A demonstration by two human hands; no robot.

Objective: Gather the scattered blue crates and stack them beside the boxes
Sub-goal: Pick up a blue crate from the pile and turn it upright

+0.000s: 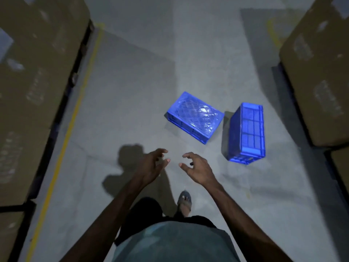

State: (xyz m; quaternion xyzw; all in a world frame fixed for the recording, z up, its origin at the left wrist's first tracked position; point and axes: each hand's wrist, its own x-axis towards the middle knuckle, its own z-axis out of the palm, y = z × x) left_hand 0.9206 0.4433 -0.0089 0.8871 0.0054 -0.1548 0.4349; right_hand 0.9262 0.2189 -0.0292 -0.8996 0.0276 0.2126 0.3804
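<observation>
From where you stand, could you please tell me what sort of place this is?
Probably a warehouse or stockroom aisle: stacked cardboard boxes line both sides, and a yellow line runs along the concrete floor.

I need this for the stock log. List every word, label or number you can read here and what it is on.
Nothing here is readable.
Left cardboard boxes: pale printed patches and labels, too blurred to read.
Right cardboard boxes: pale print, too blurred to read.
Left blue crate and right blue crate: no lettering visible.
</observation>
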